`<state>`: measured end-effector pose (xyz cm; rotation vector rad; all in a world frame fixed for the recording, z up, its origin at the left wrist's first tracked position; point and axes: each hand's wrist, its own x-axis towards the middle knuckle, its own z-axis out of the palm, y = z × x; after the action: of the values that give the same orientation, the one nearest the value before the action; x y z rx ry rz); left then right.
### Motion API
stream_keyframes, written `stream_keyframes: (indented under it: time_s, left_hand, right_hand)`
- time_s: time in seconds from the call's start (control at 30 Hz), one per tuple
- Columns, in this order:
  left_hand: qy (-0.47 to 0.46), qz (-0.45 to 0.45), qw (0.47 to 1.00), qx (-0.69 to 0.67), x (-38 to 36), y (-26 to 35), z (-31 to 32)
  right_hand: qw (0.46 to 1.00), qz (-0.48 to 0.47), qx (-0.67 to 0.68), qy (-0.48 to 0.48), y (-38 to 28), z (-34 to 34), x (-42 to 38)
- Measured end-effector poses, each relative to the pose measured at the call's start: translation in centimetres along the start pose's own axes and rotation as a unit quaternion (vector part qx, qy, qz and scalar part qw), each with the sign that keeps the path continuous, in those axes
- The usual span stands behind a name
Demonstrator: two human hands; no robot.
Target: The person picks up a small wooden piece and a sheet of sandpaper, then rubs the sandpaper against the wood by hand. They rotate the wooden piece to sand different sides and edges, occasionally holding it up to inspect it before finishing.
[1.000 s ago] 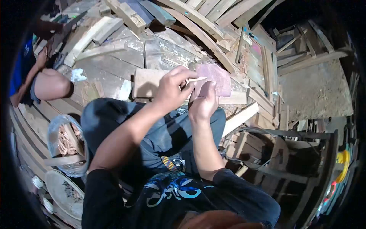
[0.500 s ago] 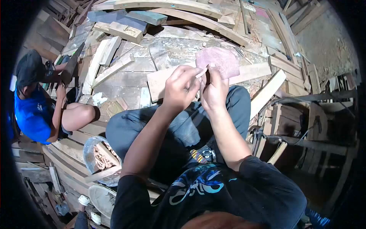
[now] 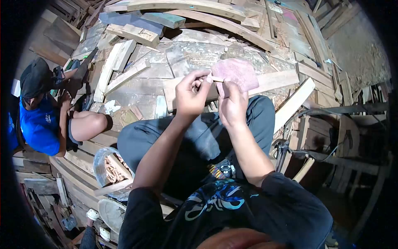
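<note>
My left hand (image 3: 191, 92) and my right hand (image 3: 233, 101) are raised over my crossed legs. Between their fingertips runs a small, thin, pale stick (image 3: 217, 79), pinched at both ends. Just behind my right hand a pink piece of cloth or sandpaper (image 3: 238, 74) lies on a pale board (image 3: 275, 81). A flat wooden block (image 3: 170, 92) lies beyond my left hand.
A seated person in blue (image 3: 39, 124) is at the left. A clear tub (image 3: 99, 168) of small wooden pieces and a round lid-like container (image 3: 111, 213) stand at lower left. Curved beams (image 3: 224, 25) lie at the back; a metal clamp-like tool (image 3: 282, 151) is at right.
My hands have moved slightly apart, and the small stick between them now shows more of its length. The view has shifted a little.
</note>
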<state>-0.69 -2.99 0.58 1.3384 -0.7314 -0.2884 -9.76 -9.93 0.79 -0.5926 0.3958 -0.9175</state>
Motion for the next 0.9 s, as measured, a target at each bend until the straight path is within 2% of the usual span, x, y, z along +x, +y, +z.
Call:
stream_keyframes:
  time_s: [0.1,0.27,0.43,0.53,0.57,0.7,0.8,0.9]
  left_hand:
    - [0.02,-0.031,0.993,-0.114,0.4,-0.1,-0.2]
    - [-0.013,-0.062,0.989,-0.132,0.1,0.2,-0.3]
    - [-0.024,-0.078,0.988,-0.131,0.3,0.6,-0.4]
    - [-0.006,-0.072,0.988,-0.133,0.2,1.3,-0.5]
    - [0.006,-0.054,0.99,-0.126,0.2,1.6,-0.6]
    - [-0.006,0.07,0.996,0.055,0.8,1.2,-1.4]
    - [0.008,0.06,0.995,0.081,0.5,2.3,-1.0]
    - [-0.034,0.07,0.986,0.144,0.5,2.0,-1.3]
  right_hand:
    - [1.0,0.013,-0.022,-0.012,0.1,0.4,-0.4]
    - [0.994,-0.017,-0.104,-0.031,1.0,-0.2,-0.3]
    - [0.994,0.001,-0.109,-0.033,1.3,-0.1,-0.6]
    - [0.993,-0.02,-0.101,-0.049,1.7,-0.2,-0.6]
    - [0.994,0.003,-0.107,-0.022,1.0,0.4,-0.7]
    - [1.0,-0.001,-0.03,-0.009,0.4,0.7,-0.3]
    - [0.999,0.027,0.01,-0.018,0.3,0.7,0.2]
    - [1.0,0.015,0.027,-0.001,0.5,0.7,0.1]
